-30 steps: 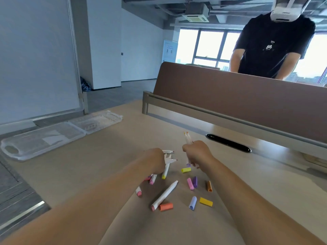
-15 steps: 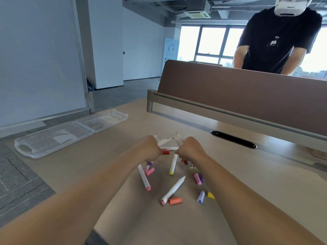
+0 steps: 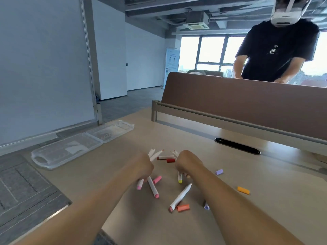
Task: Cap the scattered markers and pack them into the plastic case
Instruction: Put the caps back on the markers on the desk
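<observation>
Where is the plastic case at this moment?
In the head view the open plastic case lies at the table's left edge, left of the left hand, apart from the markers.

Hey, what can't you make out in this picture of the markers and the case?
Head view:
- Left hand: fingers hidden behind its back; count of gripped markers unclear.
- Right hand: the same.
- Purple cap: half hidden by the right forearm.
- Plastic case: clear walls, contents too faint to tell.

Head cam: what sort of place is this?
Most likely an open-plan office. A desk carries a brown divider screen and a cable slot, a large whiteboard stands at the left, and tall windows line the far wall.
</observation>
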The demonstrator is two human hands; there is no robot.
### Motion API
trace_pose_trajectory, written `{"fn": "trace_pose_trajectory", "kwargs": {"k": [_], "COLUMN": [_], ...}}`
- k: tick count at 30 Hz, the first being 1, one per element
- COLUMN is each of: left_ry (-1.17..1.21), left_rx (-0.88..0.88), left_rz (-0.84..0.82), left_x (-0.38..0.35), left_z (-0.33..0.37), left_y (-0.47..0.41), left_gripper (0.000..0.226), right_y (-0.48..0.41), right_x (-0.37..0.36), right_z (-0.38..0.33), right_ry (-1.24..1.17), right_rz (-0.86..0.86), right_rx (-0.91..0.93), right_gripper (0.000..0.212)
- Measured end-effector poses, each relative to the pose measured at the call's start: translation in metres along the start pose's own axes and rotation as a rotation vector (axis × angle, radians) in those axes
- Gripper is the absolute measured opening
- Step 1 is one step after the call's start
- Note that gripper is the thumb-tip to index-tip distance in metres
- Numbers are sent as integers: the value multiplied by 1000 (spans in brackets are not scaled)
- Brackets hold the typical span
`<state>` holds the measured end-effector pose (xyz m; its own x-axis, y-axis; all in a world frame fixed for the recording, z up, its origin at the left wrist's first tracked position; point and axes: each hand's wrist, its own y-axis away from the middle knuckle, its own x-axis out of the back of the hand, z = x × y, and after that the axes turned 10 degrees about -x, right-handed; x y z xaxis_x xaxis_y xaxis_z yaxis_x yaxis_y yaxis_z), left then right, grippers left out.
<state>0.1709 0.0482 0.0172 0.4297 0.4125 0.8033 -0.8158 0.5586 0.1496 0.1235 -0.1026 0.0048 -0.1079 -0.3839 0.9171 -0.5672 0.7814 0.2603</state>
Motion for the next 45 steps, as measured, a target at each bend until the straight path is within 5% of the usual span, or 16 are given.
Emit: {"fn": "trace_pose_trajectory", "kwargs": {"k": [4, 11, 20, 26, 33, 35, 39, 42, 45], "left_ry": [67, -2, -121, -282, -274, -251, -97, -57, 1], "left_rx": [43, 20, 49, 41, 5, 2, -9, -40, -44], "left_rz": [-123, -39, -112, -206, -90, -57, -56, -51, 41], "left_x": [-10, -19, -22, -26, -21, -24, -28, -29, -23], "left_z": [-6, -8, 8, 19, 15, 7, -4, -9, -14], "left_y": [5, 13, 22, 30, 34, 32, 28, 22, 20], "left_gripper": [26, 21, 30, 43, 25, 35, 22, 42, 26], "right_y": [8, 35, 44, 58, 62, 62, 58, 58, 56], "right_x": [12, 30, 23, 13, 9, 4, -7, -7, -9], "right_z": [6, 21, 36, 42, 37, 35, 34, 31, 27], "right_ry": [-99, -269, -127, 52, 163, 173, 171, 185, 119], "right_rz": [-14, -76, 9, -38, -141, -162, -132, -93, -45], "right_rx": [46, 95, 29, 29, -45, -51, -46, -30, 10], "right_gripper": [22, 20, 10, 21, 27, 32, 27, 23, 20]}}
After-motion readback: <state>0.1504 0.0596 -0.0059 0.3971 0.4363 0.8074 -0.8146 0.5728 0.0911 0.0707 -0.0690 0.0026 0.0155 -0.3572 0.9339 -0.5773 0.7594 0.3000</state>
